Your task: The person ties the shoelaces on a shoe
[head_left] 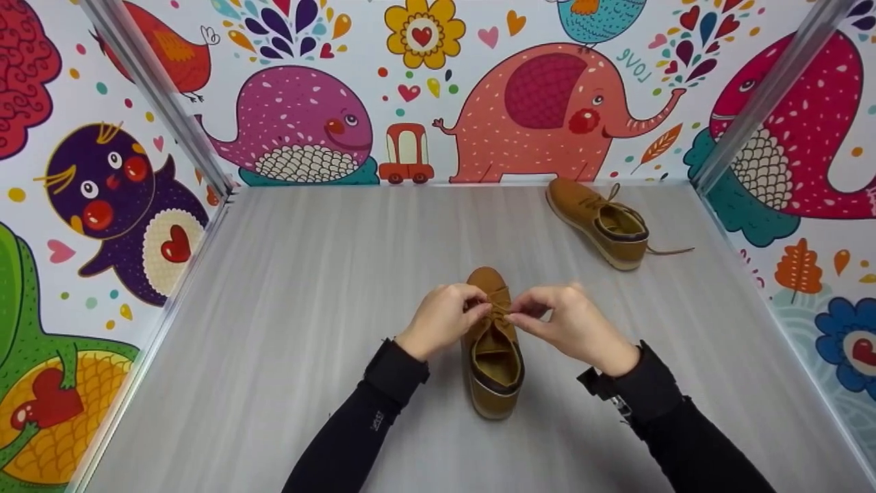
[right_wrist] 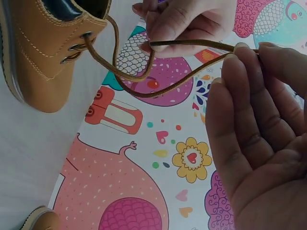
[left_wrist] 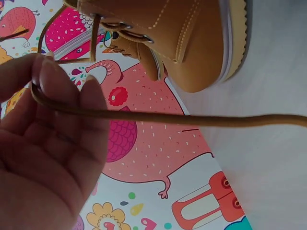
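The brown lace (left_wrist: 192, 118) belonged to the tan shoe (head_left: 493, 342), and it passed between the two hands, just above the front part of this shoe. The shoe stood upright on the grey surface (head_left: 328, 274), with its toe to the far side and its heel to the near side. The left hand (head_left: 445, 318) was on the left of the shoe, and it pinched the lace between thumb and fingertips, with almost no gap there. The right hand (head_left: 578, 329) was on the right, and it also pinched the lace with thumb and fingertips pressed together, the rest of its fingers being softly bent. From the eyelets (right_wrist: 74, 47) some strands hung in loose curves. On both wrists there were black straps (head_left: 397, 373), and the sleeves (head_left: 342, 438) were dark too. At the far right, well apart from the hands, a second shoe (head_left: 595, 219) of the same kind stood upright, and one end of its own lace (head_left: 671, 253) lay to the right of it on the surface. Behind it rose the far wall (head_left: 421, 109), printed with a purple whale (head_left: 294, 130) on the left, a coral elephant (head_left: 540, 144) on the right and a small red car (head_left: 406, 169) between them
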`<state>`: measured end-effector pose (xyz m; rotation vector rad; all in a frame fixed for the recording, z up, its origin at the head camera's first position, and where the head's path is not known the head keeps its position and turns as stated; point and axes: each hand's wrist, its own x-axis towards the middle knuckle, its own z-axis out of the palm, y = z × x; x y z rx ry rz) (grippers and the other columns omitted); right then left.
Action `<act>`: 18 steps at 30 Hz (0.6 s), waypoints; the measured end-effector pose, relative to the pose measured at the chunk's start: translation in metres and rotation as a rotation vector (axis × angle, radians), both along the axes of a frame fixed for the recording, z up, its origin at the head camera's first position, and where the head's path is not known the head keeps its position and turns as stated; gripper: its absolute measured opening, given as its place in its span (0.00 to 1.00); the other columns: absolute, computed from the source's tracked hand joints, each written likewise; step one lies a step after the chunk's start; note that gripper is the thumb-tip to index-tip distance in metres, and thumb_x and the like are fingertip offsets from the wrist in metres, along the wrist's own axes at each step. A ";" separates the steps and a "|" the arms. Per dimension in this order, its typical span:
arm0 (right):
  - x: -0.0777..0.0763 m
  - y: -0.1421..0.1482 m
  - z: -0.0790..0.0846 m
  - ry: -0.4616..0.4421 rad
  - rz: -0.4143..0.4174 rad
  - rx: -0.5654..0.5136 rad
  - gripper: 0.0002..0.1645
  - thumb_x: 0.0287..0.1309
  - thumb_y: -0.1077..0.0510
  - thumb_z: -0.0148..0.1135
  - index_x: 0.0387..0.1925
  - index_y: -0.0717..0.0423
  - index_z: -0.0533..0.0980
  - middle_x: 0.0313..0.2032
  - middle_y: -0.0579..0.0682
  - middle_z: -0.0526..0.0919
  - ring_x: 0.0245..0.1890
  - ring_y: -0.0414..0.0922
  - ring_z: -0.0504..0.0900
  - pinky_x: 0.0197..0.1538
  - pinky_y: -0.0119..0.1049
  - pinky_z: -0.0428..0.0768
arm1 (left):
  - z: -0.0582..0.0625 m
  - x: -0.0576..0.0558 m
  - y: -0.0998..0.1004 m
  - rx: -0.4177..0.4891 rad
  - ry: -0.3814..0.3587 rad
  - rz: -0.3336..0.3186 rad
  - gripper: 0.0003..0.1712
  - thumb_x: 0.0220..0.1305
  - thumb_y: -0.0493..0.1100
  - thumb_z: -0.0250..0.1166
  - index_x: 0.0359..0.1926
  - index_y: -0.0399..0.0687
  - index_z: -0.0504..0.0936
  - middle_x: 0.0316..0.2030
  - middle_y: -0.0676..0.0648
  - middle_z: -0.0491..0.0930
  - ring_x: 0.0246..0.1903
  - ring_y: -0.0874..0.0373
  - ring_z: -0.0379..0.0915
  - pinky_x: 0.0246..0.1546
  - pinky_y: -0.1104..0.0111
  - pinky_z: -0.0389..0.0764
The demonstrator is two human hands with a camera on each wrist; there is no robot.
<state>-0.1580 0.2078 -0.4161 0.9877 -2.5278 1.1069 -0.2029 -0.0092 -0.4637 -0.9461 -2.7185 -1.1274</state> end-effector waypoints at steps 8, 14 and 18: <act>-0.013 0.000 -0.044 0.103 -0.035 0.166 0.05 0.52 0.67 0.73 0.33 0.59 0.85 0.29 0.48 0.86 0.29 0.41 0.84 0.32 0.34 0.82 | -0.003 -0.001 0.000 0.001 -0.016 -0.001 0.07 0.67 0.41 0.67 0.39 0.43 0.88 0.34 0.50 0.85 0.30 0.62 0.77 0.32 0.72 0.76; -0.014 0.016 -0.060 0.137 -0.071 0.121 0.07 0.54 0.69 0.71 0.36 0.61 0.86 0.32 0.51 0.87 0.31 0.44 0.86 0.35 0.36 0.83 | -0.004 0.003 -0.005 0.007 -0.032 -0.003 0.07 0.68 0.43 0.66 0.39 0.46 0.88 0.33 0.52 0.84 0.29 0.63 0.77 0.31 0.72 0.75; -0.018 0.023 -0.069 0.121 -0.145 0.129 0.12 0.51 0.70 0.73 0.40 0.60 0.86 0.33 0.51 0.88 0.31 0.43 0.86 0.35 0.36 0.83 | -0.005 0.005 -0.008 0.006 -0.033 -0.007 0.07 0.68 0.43 0.66 0.39 0.46 0.88 0.32 0.53 0.84 0.28 0.64 0.76 0.29 0.72 0.75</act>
